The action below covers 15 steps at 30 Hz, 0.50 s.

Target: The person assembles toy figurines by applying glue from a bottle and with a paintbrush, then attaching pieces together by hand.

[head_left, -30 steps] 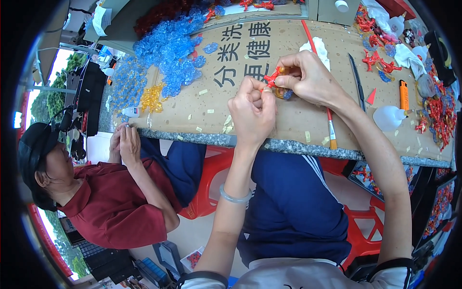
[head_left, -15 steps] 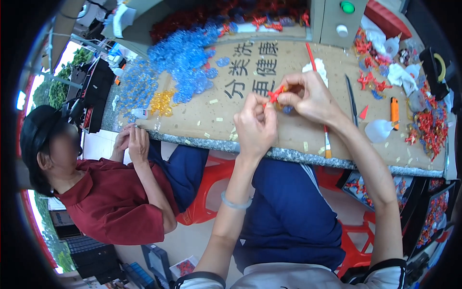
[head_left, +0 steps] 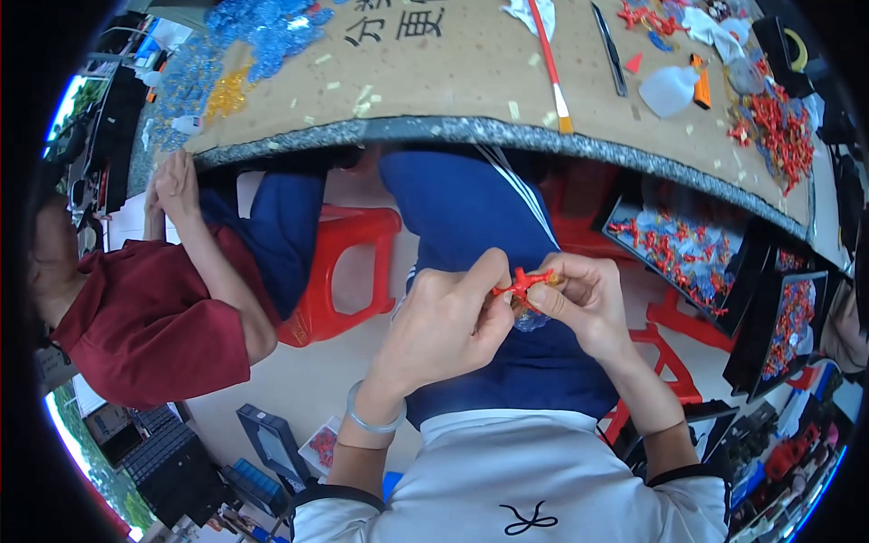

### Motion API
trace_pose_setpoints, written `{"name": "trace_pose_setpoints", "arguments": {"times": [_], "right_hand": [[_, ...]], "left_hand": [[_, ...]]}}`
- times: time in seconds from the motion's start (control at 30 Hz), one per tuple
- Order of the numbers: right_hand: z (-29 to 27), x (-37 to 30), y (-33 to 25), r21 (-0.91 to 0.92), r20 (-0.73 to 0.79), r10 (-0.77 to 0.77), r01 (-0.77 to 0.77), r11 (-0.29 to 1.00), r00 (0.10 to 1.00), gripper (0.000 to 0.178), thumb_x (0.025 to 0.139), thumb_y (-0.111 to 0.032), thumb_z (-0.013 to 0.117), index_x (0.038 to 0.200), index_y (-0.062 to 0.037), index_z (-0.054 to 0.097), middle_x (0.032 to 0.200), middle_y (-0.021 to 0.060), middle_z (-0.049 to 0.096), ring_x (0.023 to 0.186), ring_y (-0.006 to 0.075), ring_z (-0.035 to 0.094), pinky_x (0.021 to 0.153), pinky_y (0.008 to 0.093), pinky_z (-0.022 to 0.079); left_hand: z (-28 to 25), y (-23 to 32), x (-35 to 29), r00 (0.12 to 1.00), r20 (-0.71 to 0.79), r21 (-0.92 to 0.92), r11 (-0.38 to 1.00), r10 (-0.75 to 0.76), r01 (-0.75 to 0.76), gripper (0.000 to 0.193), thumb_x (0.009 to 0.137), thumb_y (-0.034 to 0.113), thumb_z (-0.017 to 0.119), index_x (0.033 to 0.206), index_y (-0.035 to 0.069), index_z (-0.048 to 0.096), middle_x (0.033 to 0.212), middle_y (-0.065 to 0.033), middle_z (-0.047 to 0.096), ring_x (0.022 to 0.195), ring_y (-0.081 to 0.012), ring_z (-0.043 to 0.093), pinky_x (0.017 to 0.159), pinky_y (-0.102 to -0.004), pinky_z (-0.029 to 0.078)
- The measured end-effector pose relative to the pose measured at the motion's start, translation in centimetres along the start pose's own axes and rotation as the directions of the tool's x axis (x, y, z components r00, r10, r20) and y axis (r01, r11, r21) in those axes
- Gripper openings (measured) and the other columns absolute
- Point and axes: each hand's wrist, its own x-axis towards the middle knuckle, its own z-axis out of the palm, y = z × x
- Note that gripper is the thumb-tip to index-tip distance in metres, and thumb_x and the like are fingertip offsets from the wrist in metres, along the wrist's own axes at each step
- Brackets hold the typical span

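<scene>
With the thumb and fingers of my left hand (head_left: 448, 317) I grip one side of a small, glossy red piece with several limbs (head_left: 523, 286), while my right hand (head_left: 587, 308) pinches its other side. A translucent blue part (head_left: 531, 322) shows just below it. I hold the piece over my navy trousers with white side stripes (head_left: 462, 195), apart from the brown cardboard-covered table (head_left: 471, 86), where a red-handled flat paintbrush (head_left: 549, 61) lies.

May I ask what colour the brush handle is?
The brush handle is red, best seen in the head view.
</scene>
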Motion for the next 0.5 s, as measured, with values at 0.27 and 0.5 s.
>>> {"name": "trace_pose_setpoints", "arguments": {"times": [0.27, 0.5], "right_hand": [[-0.7, -3.9, 2.8, 0.183, -0.302, 0.082, -0.027, 0.983, 0.95, 0.016, 0.088, -0.012, 0.066, 0.091, 0.0038, 0.065, 0.081, 0.0079, 0.068, 0.074, 0.0083, 0.063, 0.07, 0.0204, 0.048], [-0.8, -3.4, 2.2, 0.244, -0.347, 0.07, 0.017, 0.97, 0.935, 0.017, 0.088, -0.013, 0.065, 0.092, 0.0035, 0.066, 0.083, 0.0111, 0.069, 0.073, 0.0111, 0.064, 0.072, 0.0227, 0.049]], "left_hand": [[4.7, 0.2, -0.5, 0.999, -0.003, 0.043, 0.999, 0.034, -0.034, 0.015, 0.084, 0.002, 0.06, 0.095, 0.0, 0.051, 0.07, -0.0167, 0.06, 0.059, -0.0331, 0.061, 0.052, -0.0391, 0.048], [5.1, -0.9, 0.4, 0.963, -0.235, -0.047, 0.988, 0.13, -0.145, 0.024, 0.078, -0.002, 0.069, 0.101, -0.001, 0.063, 0.087, -0.0113, 0.067, 0.066, -0.0158, 0.064, 0.057, -0.025, 0.051]]}}
